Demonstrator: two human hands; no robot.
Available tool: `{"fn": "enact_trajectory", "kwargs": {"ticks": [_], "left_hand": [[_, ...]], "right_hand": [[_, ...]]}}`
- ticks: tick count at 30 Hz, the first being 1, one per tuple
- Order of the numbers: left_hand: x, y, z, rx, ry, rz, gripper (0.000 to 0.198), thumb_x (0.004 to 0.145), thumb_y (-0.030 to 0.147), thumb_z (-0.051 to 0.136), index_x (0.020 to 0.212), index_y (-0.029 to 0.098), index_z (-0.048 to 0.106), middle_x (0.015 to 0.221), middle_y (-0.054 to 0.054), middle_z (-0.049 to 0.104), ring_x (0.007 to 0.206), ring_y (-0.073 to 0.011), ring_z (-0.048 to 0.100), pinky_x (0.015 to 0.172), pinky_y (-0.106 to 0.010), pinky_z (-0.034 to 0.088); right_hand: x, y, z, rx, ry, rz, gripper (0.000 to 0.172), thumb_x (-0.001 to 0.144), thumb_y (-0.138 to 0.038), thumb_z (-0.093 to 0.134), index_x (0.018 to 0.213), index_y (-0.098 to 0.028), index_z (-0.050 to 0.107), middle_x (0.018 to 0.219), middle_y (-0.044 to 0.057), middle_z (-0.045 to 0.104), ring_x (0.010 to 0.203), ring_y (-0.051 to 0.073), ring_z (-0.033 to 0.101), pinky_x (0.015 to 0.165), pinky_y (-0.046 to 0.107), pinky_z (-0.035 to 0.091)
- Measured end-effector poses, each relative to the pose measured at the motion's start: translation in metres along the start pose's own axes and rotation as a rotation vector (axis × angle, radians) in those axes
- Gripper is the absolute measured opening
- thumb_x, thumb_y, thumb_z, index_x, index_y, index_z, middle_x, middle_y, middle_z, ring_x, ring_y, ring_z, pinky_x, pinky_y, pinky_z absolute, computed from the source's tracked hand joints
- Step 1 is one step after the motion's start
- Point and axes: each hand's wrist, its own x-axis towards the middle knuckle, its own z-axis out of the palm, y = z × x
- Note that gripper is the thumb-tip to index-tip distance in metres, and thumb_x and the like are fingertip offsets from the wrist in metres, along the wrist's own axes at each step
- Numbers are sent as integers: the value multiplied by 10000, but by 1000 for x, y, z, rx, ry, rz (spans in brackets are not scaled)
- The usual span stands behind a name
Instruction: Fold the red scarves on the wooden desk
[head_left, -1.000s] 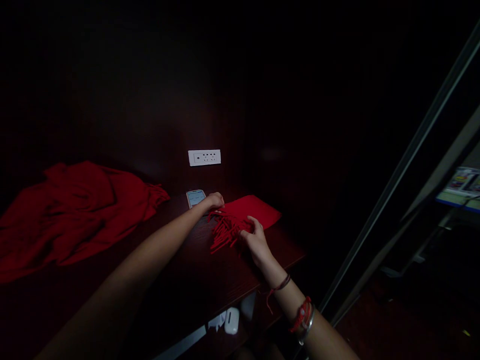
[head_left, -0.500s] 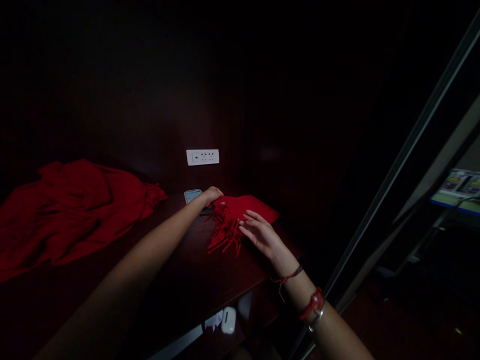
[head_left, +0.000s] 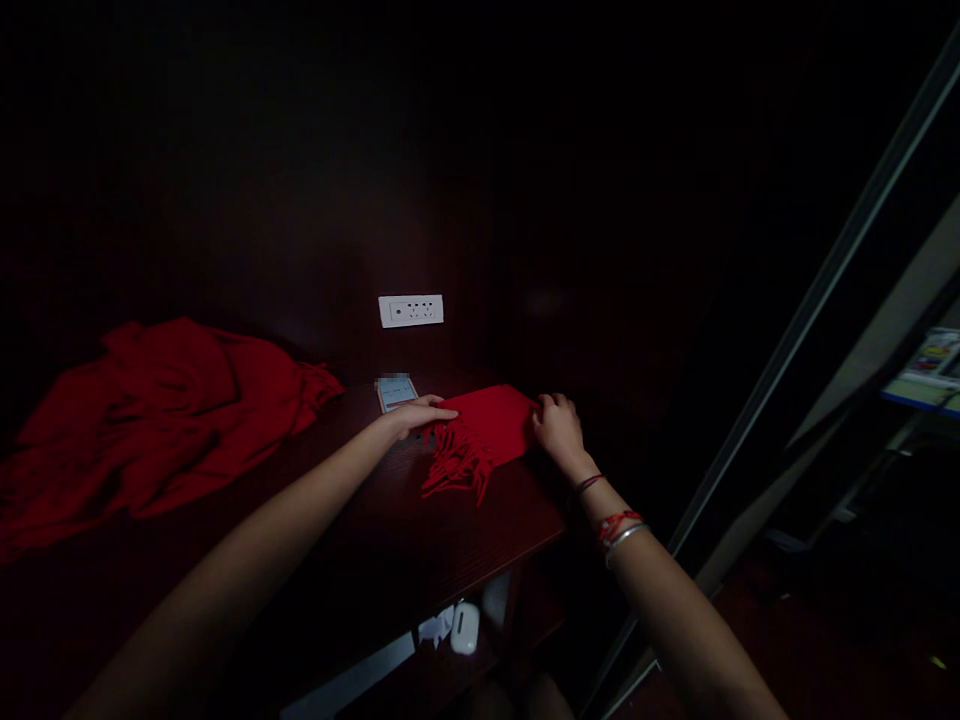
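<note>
A folded red fringed scarf (head_left: 491, 425) lies on the dark wooden desktop, its fringe spread towards the front left. My left hand (head_left: 416, 413) is closed on the scarf's left edge, thumb on top and fingers along the back. At the opposite edge, my right hand (head_left: 560, 428) curls its fingers around the cloth; some fingertips are hidden. Just behind my left hand rests a phone (head_left: 396, 390) with a lit screen. A second red cloth with a fringed end (head_left: 180, 410) sits in a loose heap to the left.
A white socket panel (head_left: 411, 311) is on the dark back wall. Under the desktop, a white earphone case (head_left: 465, 628) and crumpled white paper (head_left: 436, 627) lie on a lower shelf. A metal-edged frame (head_left: 810, 300) slants down on the right. The scene is dim.
My right hand has moved from above the fringe to the scarf's right edge and closed there. My left hand has come slightly nearer along the left edge. The view has shifted a little.
</note>
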Motion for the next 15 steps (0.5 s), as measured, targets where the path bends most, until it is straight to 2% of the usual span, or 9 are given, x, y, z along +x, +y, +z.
{"fn": "enact_trajectory", "kwargs": {"ticks": [2, 5, 7, 9, 11, 15], "left_hand": [[-5, 2, 4, -166, -44, 38, 475, 682, 240, 581, 1110, 181, 385, 874, -33, 606, 668, -89, 579, 526, -143, 427], [-11, 7, 9, -318, -29, 34, 527, 701, 146, 547, 1169, 201, 310, 804, -19, 602, 589, -73, 572, 500, -145, 423], [-12, 10, 8, -352, -45, -11, 602, 702, 139, 545, 1209, 228, 234, 734, 4, 596, 521, -65, 555, 467, -149, 410], [-14, 11, 6, -365, -111, -56, 680, 685, 149, 567, 1234, 234, 175, 664, 24, 584, 467, -60, 533, 431, -145, 389], [-15, 11, 4, -344, -153, -84, 718, 662, 153, 591, 1241, 222, 172, 609, 36, 570, 431, -51, 507, 397, -130, 355], [-16, 10, 2, -293, -151, -137, 715, 626, 124, 604, 1230, 193, 227, 597, 37, 567, 430, -41, 496, 386, -116, 338]], "right_hand": [[13, 4, 7, -84, -78, 6, 310, 803, -247, 345, 1064, -139, 474, 1023, 137, 488, 942, 206, 468, 758, 295, 375], [26, 7, 18, -144, -191, 1, 313, 833, -257, 285, 1035, -136, 490, 953, 138, 525, 871, 197, 511, 692, 281, 390], [30, 8, 22, -176, -192, -8, 316, 838, -246, 270, 1017, -131, 503, 948, 141, 531, 882, 201, 506, 692, 283, 387], [32, 7, 23, -203, -132, -27, 310, 833, -238, 282, 998, -123, 519, 988, 149, 514, 929, 211, 479, 712, 291, 379], [33, 6, 23, -211, -88, -51, 308, 825, -245, 304, 983, -113, 534, 1023, 153, 496, 963, 218, 455, 735, 292, 370], [38, 2, 22, -185, -196, -51, 332, 810, -291, 347, 976, -97, 559, 1004, 157, 516, 940, 210, 480, 734, 264, 372]]}}
